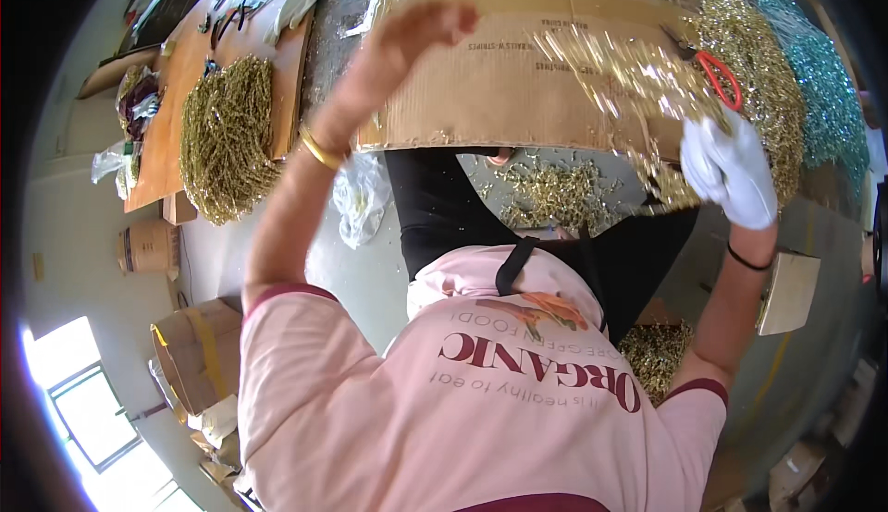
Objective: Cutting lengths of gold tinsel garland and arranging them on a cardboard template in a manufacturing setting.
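Note:
My right hand point(731, 170), in a white glove, is closed round a bunch of gold tinsel strands point(638, 73). The loose ends of the bunch fan out leftward above the cardboard sheet point(462, 96) and are smeared by motion. More gold strands trail below the glove toward my lap. My bare left hand point(407, 40), blurred, is raised over the left part of the cardboard, apart from the tinsel; I cannot make out how its fingers are set. Just above the glove lie red-handled scissors point(720, 80) at the edge of a gold tinsel heap point(754, 68).
Blue tinsel point(823, 96) is piled at the far right. A wooden table point(157, 156) at left bears a gold tinsel bundle point(227, 133) and pliers point(231, 20). Tinsel scraps point(560, 193) and a clear plastic bag point(359, 197) lie below the cardboard. Cartons point(196, 350) stand at lower left.

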A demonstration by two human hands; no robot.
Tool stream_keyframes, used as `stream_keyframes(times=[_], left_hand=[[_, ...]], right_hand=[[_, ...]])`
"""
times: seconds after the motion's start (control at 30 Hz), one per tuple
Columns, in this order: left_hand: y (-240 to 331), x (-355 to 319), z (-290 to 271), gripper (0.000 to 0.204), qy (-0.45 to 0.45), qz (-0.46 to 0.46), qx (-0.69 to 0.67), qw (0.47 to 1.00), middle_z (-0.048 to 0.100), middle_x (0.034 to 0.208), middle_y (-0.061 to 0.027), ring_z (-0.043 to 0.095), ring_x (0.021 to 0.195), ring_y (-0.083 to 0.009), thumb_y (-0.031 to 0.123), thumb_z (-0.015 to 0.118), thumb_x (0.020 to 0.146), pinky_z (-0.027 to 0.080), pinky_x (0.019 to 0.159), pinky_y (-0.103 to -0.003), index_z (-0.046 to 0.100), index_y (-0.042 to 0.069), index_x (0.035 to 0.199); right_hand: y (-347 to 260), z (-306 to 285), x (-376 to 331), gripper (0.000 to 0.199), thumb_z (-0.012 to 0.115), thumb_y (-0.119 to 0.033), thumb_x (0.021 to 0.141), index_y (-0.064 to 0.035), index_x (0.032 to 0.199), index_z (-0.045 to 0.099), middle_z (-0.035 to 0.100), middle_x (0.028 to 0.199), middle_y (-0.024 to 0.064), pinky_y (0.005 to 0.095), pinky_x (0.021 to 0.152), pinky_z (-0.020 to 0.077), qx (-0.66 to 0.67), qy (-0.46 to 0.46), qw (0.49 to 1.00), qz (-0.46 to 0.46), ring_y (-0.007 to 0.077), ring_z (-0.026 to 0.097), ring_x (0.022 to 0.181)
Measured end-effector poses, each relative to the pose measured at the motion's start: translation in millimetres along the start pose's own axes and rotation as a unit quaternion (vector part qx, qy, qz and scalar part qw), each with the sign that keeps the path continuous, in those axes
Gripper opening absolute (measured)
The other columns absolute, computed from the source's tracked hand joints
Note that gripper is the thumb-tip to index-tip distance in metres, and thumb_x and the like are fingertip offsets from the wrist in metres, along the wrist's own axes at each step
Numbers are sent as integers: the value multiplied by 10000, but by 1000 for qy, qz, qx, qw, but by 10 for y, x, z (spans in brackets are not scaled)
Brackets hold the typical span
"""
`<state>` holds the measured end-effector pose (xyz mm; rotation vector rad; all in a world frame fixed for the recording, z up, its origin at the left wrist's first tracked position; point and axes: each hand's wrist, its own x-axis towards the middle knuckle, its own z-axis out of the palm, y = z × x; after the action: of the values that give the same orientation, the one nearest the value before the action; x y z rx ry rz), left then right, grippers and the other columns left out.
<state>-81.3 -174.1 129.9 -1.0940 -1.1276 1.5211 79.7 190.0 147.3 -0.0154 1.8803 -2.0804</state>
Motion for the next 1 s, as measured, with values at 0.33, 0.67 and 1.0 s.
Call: stream_keyframes(times=[0.33, 0.67, 1.0], left_hand=[[802, -17, -2043, 442, 4, -389, -839, 380, 560, 1166, -133, 504, 1126, -297, 155, 712, 710, 400, 953, -413, 575, 40, 1114], [545, 1030, -1377, 281, 78, -264, -864, -420, 616, 1005, -74, 623, 850, -153, 45, 542, 882, 549, 718, -274, 541, 27, 1163], [88, 703, -783, 159, 132, -415, -867, -244, 646, 944, -53, 571, 865, -115, -42, 605, 796, 444, 820, -264, 645, 35, 930]], right_hand=[[166, -65, -228, 187, 420, -244, 958, -84, 861, 430, 336, 530, -46, 194, 372, 249, 16, 117, 987, 112, 44, 299, 392], [242, 234, -5, 249, 419, -294, 958, -69, 851, 423, 379, 509, -25, 208, 379, 294, 100, -60, 992, 52, 58, 337, 364], [484, 41, -76, 494, 646, -231, 832, 37, 1208, 469, 505, 647, -13, 198, 456, 363, -159, 13, 977, 142, 41, 411, 484]])
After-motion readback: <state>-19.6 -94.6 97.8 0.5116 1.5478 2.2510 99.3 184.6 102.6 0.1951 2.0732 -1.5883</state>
